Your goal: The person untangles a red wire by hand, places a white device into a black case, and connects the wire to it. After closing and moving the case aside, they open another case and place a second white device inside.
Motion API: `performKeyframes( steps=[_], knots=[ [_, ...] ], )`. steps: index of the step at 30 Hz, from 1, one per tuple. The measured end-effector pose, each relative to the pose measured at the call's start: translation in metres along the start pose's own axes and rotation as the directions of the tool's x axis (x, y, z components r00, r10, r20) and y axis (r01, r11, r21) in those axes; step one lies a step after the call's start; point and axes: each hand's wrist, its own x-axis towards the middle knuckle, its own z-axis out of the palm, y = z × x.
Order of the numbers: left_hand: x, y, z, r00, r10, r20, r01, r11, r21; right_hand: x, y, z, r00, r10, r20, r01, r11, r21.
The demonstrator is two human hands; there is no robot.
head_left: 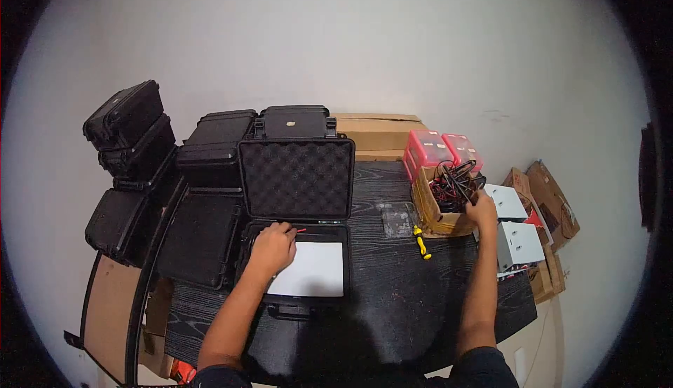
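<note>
An open black case (297,181) with egg-crate foam in its raised lid stands before me, a white panel (315,269) lying in its base. My left hand (275,248) rests over the upper left of the base, fingers closed; a small red piece shows by its fingertips, and I cannot make out what it grips. At the right, my right hand (481,209) reaches the edge of a cardboard box (427,204) full of black cables (454,181). Its fingers are pressed together at the cables, seemingly around a black cable.
Black cases (126,118) are stacked at the left and behind. A yellow screwdriver (421,243) and clear plastic tray (399,219) lie on the dark table (392,283). Red-lidded containers (429,151), white boxes (519,246) and cartons (552,202) stand at the right.
</note>
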Motion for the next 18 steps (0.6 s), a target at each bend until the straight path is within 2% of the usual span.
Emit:
performKeyframes(
  steps=[1,2,4,6,8,10,12,16,18],
  knots=[
    [0.001,0.001,0.000,1.000,0.004,0.023,-0.004,1.000,0.005,0.000,0.003,-0.001,0.994,0.040,0.101,-0.035,0.998,-0.046],
    [0.000,0.004,-0.001,1.000,0.007,0.025,-0.007,1.000,0.008,-0.005,0.007,0.000,0.999,-0.027,0.026,0.029,0.997,-0.069],
    [-0.001,0.014,-0.008,0.992,-0.052,0.114,0.057,0.997,-0.046,0.000,0.014,0.006,0.997,-0.070,-0.014,0.069,0.996,-0.060],
    [-0.001,0.013,-0.007,0.991,-0.038,0.130,0.042,0.999,-0.031,0.004,0.015,0.006,0.992,-0.112,-0.056,0.109,0.993,-0.054],
    [-0.001,0.013,-0.006,0.989,-0.022,0.146,0.025,1.000,-0.018,-0.001,-0.004,-0.011,0.970,-0.127,-0.209,0.135,0.990,0.028],
    [0.000,0.014,-0.005,0.982,-0.022,0.187,0.018,1.000,0.022,0.003,-0.013,-0.022,0.969,-0.106,-0.222,0.130,0.987,0.097],
    [-0.001,0.014,-0.005,0.982,-0.026,0.188,0.022,0.999,0.024,0.009,-0.007,-0.023,0.960,-0.153,-0.233,0.201,0.959,0.201],
    [-0.001,0.017,-0.011,0.974,-0.063,0.218,0.067,0.998,-0.014,0.006,-0.010,-0.024,0.929,-0.208,-0.306,0.282,0.933,0.224],
    [-0.002,0.016,-0.012,0.980,-0.049,0.195,0.059,0.997,-0.048,-0.011,-0.021,-0.033,0.923,-0.250,-0.292,0.350,0.861,0.370]
  ],
)
